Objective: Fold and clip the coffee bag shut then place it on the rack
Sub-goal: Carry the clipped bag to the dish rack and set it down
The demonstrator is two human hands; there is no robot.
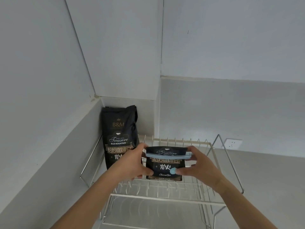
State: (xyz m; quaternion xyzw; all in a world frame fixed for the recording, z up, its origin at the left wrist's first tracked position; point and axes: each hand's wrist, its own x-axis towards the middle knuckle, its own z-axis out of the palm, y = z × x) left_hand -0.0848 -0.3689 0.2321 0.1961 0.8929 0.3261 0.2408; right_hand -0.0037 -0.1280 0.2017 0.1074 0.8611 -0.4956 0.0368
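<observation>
A black coffee bag (165,166) with its top folded over stands upright on the wire rack (165,195). A light blue clip (168,156) runs across the fold. My left hand (132,164) grips the bag's left side, thumb near the clip's left end. On the bag's right side is my right hand (198,166), fingers at the clip's right end and thumb on the bag's front beside a round blue sticker (173,171).
A second, taller black coffee bag (119,134) stands unfolded in the corner at the rack's back left, against the wall. The rack has upright tines and a raised wire handle (231,162) on the right. A wall socket (232,143) sits behind it.
</observation>
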